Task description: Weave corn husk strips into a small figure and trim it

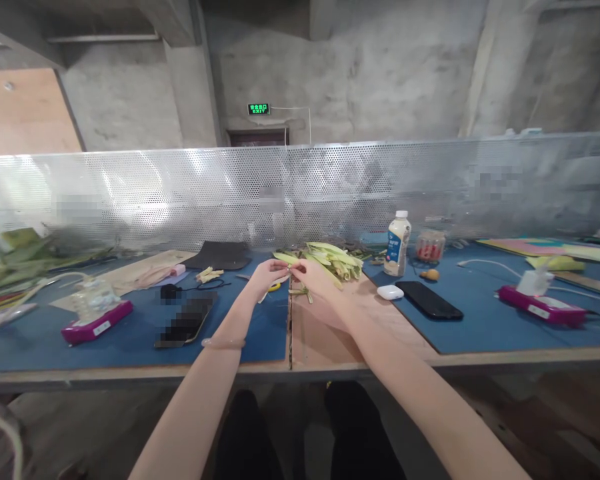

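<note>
My left hand [271, 275] and my right hand [311, 275] meet over the middle of the table, fingers pinched and almost touching. Between the fingertips is a thin strip of pale green husk [289, 271], mostly covered by the fingers. Just behind and right of my right hand lies a heap of pale green husks, like corn husks [335, 259]. A short bent piece of husk [301, 292] shows below the right fingers. Scissors with yellow handles [275, 287] lie under my left hand, partly hidden.
Two phones [430, 300] lie left and right, near purple power strips [540, 307] with cables. A bottle [397, 244], a jar [430, 247] and a white earbud case [390, 292] stand at right. A perforated metal screen [220, 193] borders the table's back.
</note>
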Demonstrator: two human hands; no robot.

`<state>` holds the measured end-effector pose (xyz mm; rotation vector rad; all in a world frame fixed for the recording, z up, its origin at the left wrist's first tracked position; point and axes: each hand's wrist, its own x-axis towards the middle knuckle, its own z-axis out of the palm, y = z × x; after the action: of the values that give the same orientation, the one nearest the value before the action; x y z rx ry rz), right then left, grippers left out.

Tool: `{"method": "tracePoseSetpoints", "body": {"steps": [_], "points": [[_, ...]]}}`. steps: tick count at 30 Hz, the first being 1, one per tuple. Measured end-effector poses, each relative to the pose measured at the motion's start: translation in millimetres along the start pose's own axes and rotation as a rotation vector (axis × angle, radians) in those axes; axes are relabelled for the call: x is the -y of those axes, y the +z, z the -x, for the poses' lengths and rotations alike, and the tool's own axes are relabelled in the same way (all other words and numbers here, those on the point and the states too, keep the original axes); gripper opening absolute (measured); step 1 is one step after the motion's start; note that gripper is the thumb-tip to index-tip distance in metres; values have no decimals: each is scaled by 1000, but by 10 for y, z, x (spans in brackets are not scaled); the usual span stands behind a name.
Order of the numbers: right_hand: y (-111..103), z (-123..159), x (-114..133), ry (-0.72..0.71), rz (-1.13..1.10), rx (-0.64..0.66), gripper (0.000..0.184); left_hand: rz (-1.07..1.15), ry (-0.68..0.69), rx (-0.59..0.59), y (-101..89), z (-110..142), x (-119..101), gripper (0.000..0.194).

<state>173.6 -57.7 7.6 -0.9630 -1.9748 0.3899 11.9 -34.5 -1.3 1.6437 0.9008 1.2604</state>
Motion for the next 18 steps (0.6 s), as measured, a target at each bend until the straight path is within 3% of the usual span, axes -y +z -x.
{"method": "tracePoseSetpoints", "body": {"steps": [9,18], "points": [[-36,-3,40,2,24,-49,20,-66,-60,54,26,34,-20,24],[-50,8,67,44,12,-14,20,-121,-92,81,25,34,-10,25]]}}
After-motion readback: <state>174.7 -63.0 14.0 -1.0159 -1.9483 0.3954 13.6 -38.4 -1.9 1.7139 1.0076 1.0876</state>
